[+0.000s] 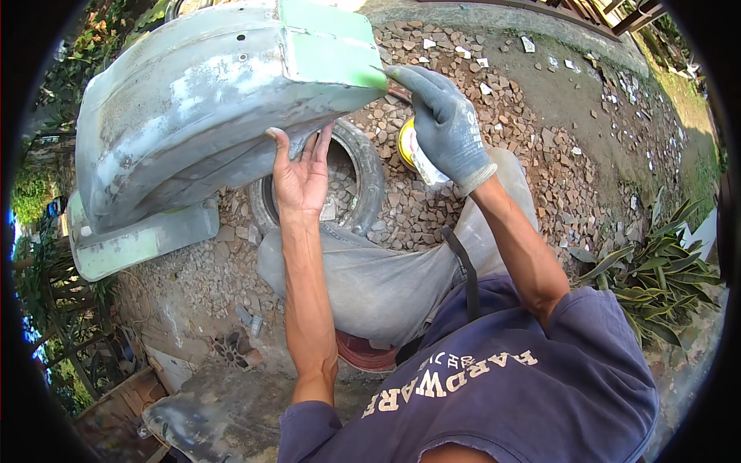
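A large curved fender (pixel 185 100), grey with worn white patches and pale green at one end, rises in front of me at the upper left. My left hand (pixel 303 174) is bare and palm up at its lower edge. Its fingers are stretched out and reach behind the fender, their tips partly hidden. On my right hand (pixel 448 119) is a grey-blue work glove. Its fingers are bent together, with the fingertips at the green corner (pixel 369 76) of the fender. Whatever thin thing they may pinch is too small to make out.
Under the fender a tire (pixel 370 181) lies on broken brick rubble (pixel 532 154). A can with a yellow rim (pixel 407 144) stands partly behind my glove. Another grey-green panel (pixel 147 243) is at the left. Leafy plants (pixel 656 282) grow at the right.
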Available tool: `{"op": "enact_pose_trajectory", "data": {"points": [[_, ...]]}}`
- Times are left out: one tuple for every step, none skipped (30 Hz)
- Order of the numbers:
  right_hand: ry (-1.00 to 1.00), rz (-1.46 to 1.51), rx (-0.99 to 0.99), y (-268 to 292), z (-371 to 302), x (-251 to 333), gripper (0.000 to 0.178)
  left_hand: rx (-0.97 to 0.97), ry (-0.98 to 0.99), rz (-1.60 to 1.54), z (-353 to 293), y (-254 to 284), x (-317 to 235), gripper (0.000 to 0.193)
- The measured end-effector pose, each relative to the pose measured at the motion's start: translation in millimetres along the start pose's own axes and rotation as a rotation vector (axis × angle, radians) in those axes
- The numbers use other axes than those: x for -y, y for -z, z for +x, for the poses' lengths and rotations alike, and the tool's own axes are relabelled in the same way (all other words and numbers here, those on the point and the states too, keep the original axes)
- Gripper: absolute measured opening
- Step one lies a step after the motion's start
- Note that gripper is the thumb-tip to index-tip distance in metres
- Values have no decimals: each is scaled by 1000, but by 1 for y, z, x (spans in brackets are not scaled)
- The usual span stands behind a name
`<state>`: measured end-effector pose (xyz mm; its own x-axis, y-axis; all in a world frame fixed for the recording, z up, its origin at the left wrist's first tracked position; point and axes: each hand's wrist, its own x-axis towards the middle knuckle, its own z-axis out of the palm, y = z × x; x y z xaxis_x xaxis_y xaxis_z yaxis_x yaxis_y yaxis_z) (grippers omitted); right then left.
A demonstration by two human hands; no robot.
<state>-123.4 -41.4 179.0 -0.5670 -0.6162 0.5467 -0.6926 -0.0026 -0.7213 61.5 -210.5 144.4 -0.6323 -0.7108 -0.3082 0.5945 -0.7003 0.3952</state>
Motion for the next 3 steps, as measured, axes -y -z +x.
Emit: {"op": "enact_pose_trajectory", "data": {"points": [[2, 0, -2, -3, 11, -8, 43, 2, -1, 1, 1, 1, 0, 80], [-6, 48, 12, -6, 22, -15, 41, 12, -2, 1, 2, 3, -1, 80], [-13, 95, 25, -11, 35, -21, 40, 22, -3, 0, 4, 4, 0, 81]]}}
